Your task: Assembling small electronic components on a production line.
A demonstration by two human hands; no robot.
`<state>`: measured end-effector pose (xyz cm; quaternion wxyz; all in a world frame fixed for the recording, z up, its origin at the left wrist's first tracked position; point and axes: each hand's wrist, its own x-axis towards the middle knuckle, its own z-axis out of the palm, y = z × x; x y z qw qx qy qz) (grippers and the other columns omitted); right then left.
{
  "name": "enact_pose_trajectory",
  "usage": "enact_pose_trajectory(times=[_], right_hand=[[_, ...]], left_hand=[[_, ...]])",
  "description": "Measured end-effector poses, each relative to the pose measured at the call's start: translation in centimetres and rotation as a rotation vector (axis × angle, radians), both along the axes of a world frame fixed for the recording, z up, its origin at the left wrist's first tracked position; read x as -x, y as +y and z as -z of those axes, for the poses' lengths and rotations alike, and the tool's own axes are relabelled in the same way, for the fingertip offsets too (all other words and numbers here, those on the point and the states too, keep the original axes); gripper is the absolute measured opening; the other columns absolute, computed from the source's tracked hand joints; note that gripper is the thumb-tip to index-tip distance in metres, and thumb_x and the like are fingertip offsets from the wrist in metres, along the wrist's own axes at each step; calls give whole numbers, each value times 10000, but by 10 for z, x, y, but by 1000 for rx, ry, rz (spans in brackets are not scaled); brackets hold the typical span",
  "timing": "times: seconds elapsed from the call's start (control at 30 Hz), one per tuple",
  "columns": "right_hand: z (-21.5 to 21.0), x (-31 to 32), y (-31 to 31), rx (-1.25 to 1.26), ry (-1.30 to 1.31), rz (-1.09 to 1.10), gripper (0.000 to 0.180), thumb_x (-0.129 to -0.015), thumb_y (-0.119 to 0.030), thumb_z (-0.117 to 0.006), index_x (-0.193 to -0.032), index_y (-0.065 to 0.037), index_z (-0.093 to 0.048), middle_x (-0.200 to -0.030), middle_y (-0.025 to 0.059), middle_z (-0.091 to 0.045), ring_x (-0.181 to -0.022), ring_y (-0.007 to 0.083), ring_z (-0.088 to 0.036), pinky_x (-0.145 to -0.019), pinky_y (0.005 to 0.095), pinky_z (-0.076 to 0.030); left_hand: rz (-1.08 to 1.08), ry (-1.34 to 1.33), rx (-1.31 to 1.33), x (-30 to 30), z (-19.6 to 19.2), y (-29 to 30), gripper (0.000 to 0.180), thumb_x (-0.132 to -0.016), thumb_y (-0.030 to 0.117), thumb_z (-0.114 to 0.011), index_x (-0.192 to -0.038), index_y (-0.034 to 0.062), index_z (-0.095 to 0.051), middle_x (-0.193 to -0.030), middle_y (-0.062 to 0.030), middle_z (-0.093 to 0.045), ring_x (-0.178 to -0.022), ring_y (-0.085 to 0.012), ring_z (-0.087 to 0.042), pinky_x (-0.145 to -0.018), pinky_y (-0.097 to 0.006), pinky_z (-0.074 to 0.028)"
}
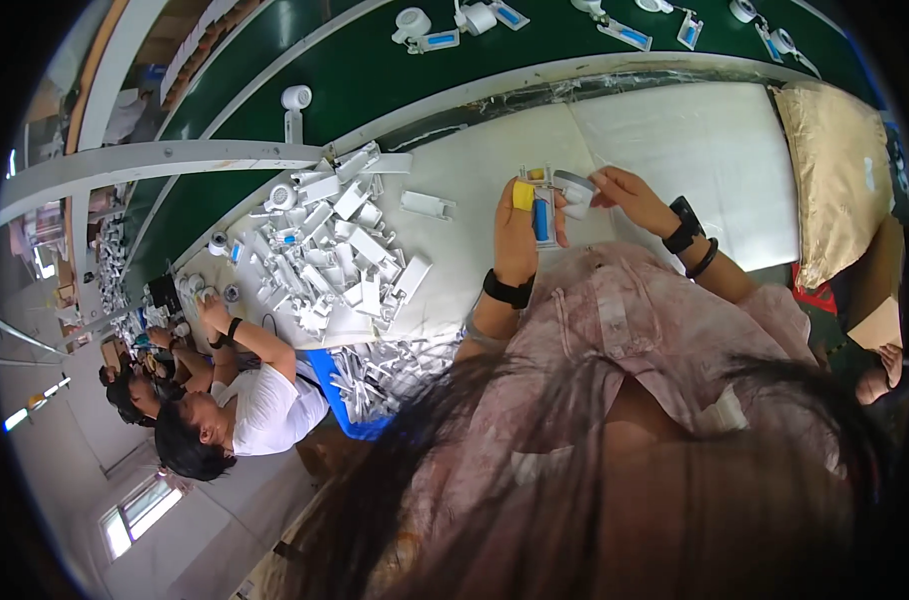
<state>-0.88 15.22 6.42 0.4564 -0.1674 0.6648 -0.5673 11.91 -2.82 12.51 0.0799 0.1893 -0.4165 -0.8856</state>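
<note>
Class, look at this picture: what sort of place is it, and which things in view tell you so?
Most likely a factory assembly line. A green conveyor belt carries identical white parts, a heap of white plastic parts lies on the workbench, and co-workers sit in a row alongside.

Single view, from a wide fisheye camera worn on the person's head and facing steeply down and forward over the chest. Dark hair and the pink shirt [615, 330] fill the near lower part, very close to the lens. The left hand [520, 235] and right hand [630, 195] sit near the centre, at close range above the white bench [675, 140]. Beyond it the green conveyor belt [375, 70] crosses the far upper part. A seated co-worker [245, 400] appears small at the left. Straight edges bow toward the dark circular rim. There is no second view to share any part of the scene.
</note>
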Motion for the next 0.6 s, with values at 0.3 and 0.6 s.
enact_pose_trajectory(times=[0.3,0.6], right_hand=[[54,12,-15,80,-36,-169,152,-923,-115,-581,-1011,9,-580,-839,25,-611,-774,101,-599,-722,258,-493],[30,88,-93,91,556,-250,110,-883,-83,-601,-984,-40,-598,-875,83,-628,-795,213,-622,-699,315,-491]], left_hand=[[-257,-134,366,98,59,-173,266,-1003,257,-382,-1081,48,-528,-900,-137,-677,-623,-195,-647,-530,-338,-577],[-1053,-585,1611,154,124,-288,433,-837,120,-613,-1222,-21,-474,-1267,-238,-472,-1184,-401,-445,-994,-487,-367]])
